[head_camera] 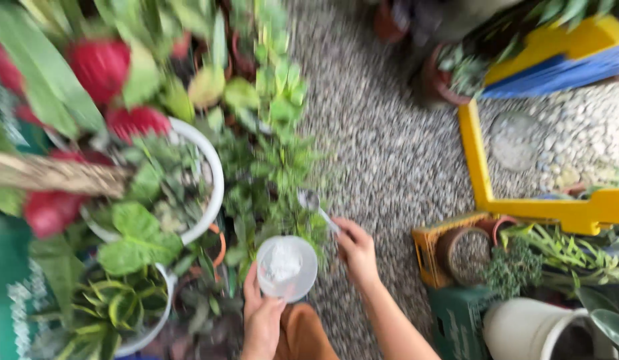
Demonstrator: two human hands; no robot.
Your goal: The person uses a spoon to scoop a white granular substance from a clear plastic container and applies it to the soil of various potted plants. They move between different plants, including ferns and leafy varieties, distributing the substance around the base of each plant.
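- My left hand (261, 320) cups a clear plastic cup (287, 268) of white powder (281, 263) from below — held level, close to the potted plants (263, 180).
- My right hand (356, 250) pinches a small spoon (316, 207), bowl out over the foliage — above the gravel floor (383, 153).

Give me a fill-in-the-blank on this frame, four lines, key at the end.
1. The left hand holds a clear cup of ____ powder.
2. The right hand holds a ____ out over the green plants.
3. The big pot left of the cup is ____ in colour.
4. The frame lying on the gravel is ____.

Missing words: white; spoon; white; yellow
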